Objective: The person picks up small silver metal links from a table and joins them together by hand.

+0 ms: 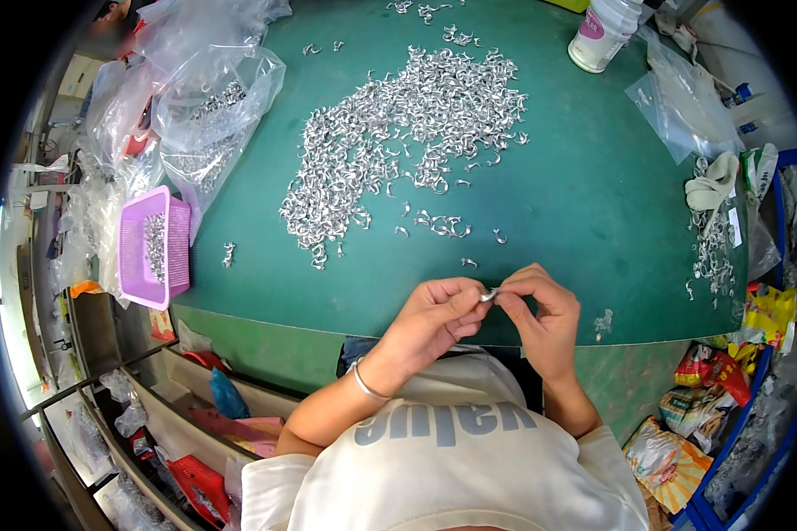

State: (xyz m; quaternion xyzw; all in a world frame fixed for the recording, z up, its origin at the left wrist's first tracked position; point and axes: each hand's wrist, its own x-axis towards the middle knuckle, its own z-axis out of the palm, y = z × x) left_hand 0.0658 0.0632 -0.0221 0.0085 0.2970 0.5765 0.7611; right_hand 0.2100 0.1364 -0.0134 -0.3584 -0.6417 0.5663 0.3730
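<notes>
Hands [438, 314] [545, 323] pinch one silver piece [488, 296]; grey letters [447, 427] mark the shirt [469, 482].

Most of the small curved silver metal piece [487, 297] is under fingertips, the bare left hand [438, 314] covering one end and the bare right hand [543, 320] the other, so no clue on its exact shape. The big heap of shiny silver metal parts [456, 97] overlaps so much that the lower ones are buried. Bits in the purple plastic basket [181, 252] are too tiny to make out, and the clear plastic bag [255, 88] kinda hazes its contents. The white bottle with a purple label [598, 44] gets chopped by the top edge, and the person at upper left [108, 37] is mostly blur.
</notes>
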